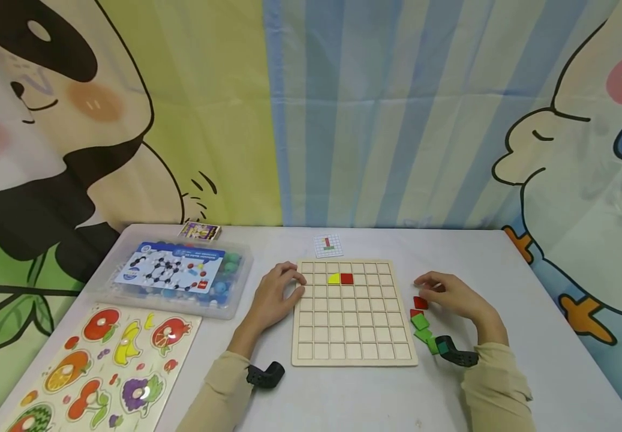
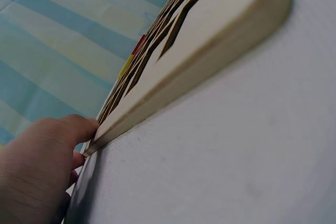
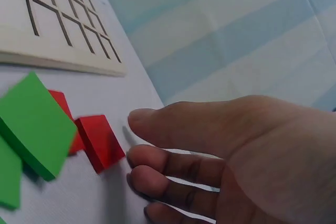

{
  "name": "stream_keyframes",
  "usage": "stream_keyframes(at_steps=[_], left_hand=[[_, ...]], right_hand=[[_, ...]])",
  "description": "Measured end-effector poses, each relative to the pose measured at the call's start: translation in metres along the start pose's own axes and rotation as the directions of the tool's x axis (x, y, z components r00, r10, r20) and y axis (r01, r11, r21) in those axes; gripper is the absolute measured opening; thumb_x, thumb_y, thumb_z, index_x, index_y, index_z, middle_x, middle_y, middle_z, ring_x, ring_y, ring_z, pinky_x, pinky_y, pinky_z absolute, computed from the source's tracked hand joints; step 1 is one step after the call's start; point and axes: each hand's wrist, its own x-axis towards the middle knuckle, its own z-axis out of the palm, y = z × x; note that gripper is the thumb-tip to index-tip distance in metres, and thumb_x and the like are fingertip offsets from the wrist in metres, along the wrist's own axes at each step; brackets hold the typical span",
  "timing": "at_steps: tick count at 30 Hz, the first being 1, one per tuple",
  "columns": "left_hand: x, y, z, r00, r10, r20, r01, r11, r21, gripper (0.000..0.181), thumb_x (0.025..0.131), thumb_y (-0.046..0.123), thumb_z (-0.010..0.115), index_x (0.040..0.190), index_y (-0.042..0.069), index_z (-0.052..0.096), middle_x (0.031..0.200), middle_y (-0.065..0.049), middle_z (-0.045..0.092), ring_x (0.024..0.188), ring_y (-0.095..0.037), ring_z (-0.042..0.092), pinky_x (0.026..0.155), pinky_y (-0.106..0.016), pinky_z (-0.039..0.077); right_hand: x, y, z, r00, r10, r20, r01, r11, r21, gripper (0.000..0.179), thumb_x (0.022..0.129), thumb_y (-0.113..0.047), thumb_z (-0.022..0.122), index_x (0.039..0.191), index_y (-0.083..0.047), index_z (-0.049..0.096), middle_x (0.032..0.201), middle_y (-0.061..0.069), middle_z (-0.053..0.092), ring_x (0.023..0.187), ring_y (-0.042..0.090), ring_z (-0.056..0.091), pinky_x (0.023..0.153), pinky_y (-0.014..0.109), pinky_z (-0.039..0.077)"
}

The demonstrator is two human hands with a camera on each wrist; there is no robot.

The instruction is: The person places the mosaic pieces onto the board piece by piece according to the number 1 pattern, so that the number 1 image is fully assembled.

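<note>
A wooden grid board (image 1: 354,362) lies in front of me, with a yellow piece (image 1: 334,279) and a red square tile (image 1: 346,279) side by side in its upper rows. At the board's left edge, near the far corner, my left hand (image 1: 278,294) rests its thumb and fingertips on the rim. To the right of the board, my right hand (image 1: 453,295) hovers with loosely bent fingers and nothing between them. Its fingertips are close to a loose red tile (image 3: 102,142). A second red tile (image 1: 415,312) and several green tiles (image 1: 420,321) lie nearer me, some overlapping.
Beyond the board lies a small gridded pattern card (image 1: 328,245). On the left are a clear plastic case (image 1: 240,288) of coloured balls, a small box (image 1: 200,231) behind it, and a fruit picture board (image 1: 143,336) in front. A printed curtain (image 1: 375,120) hangs behind the table.
</note>
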Motion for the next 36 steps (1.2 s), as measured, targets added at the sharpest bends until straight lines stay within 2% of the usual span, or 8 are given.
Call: stream_keyframes(at_steps=[6, 11, 20, 26, 31, 36], left_hand=[[0.000, 0.000, 0.001, 1.000, 0.001, 0.002, -0.001, 1.000, 0.001, 0.008, 0.088, 0.025, 0.064, 0.096, 0.023, 0.064, 0.129, -0.005, 0.053, 0.126, -0.026, 0.048, 0.103, -0.054, 0.034], [0.000, 0.000, 0.000, 1.000, 0.007, -0.004, -0.007, 1.000, -0.005, 0.009, 0.088, 0.025, 0.065, 0.096, 0.022, 0.065, 0.129, -0.006, 0.053, 0.125, -0.027, 0.048, 0.102, -0.055, 0.035], [0.001, 0.000, -0.001, 1.000, -0.012, 0.019, 0.012, 1.000, 0.002, 0.008, 0.089, 0.026, 0.064, 0.096, 0.023, 0.064, 0.130, -0.006, 0.052, 0.127, -0.026, 0.047, 0.104, -0.054, 0.034], [0.001, 0.001, -0.003, 1.000, -0.011, 0.003, 0.011, 1.000, -0.007, 0.007, 0.088, 0.024, 0.064, 0.095, 0.023, 0.064, 0.129, -0.006, 0.053, 0.127, -0.026, 0.047, 0.103, -0.054, 0.034], [0.001, 0.000, -0.001, 1.000, -0.014, 0.014, 0.014, 1.000, -0.004, 0.007, 0.089, 0.026, 0.064, 0.096, 0.024, 0.064, 0.130, -0.005, 0.052, 0.128, -0.025, 0.046, 0.104, -0.053, 0.033], [0.000, 0.000, 0.000, 1.000, -0.010, 0.016, 0.010, 1.000, -0.009, 0.007, 0.088, 0.026, 0.064, 0.095, 0.024, 0.064, 0.130, -0.005, 0.053, 0.128, -0.025, 0.046, 0.104, -0.054, 0.033]], right_hand=[[-0.007, 0.008, -0.005, 0.998, 0.042, 0.043, -0.043, 0.999, 0.021, 0.032, 0.088, -0.028, 0.065, 0.113, -0.009, 0.061, 0.092, 0.005, 0.056, 0.087, 0.018, 0.050, 0.072, 0.029, 0.043], [-0.007, 0.010, -0.005, 0.996, 0.001, 0.084, -0.003, 1.000, 0.026, 0.029, 0.085, -0.024, 0.068, 0.110, -0.009, 0.063, 0.090, 0.005, 0.051, 0.083, 0.018, 0.046, 0.068, 0.028, 0.039], [-0.002, 0.012, -0.003, 0.997, -0.017, 0.072, 0.018, 1.000, -0.004, 0.019, 0.085, -0.018, 0.068, 0.101, -0.010, 0.063, 0.087, 0.004, 0.051, 0.080, 0.017, 0.045, 0.067, 0.027, 0.037], [0.000, 0.011, -0.004, 0.999, -0.004, 0.041, 0.004, 1.000, 0.008, 0.011, 0.087, -0.015, 0.065, 0.093, -0.008, 0.059, 0.087, 0.005, 0.058, 0.080, 0.018, 0.050, 0.070, 0.030, 0.041], [-0.001, 0.010, -0.003, 0.997, 0.033, 0.065, -0.034, 0.999, 0.017, 0.020, 0.085, -0.018, 0.068, 0.101, -0.009, 0.060, 0.089, 0.004, 0.056, 0.085, 0.019, 0.049, 0.073, 0.029, 0.041], [-0.003, 0.011, -0.001, 0.995, -0.004, 0.097, 0.000, 0.999, 0.039, 0.026, 0.082, -0.016, 0.071, 0.102, -0.007, 0.058, 0.086, 0.005, 0.050, 0.081, 0.017, 0.045, 0.068, 0.026, 0.038]])
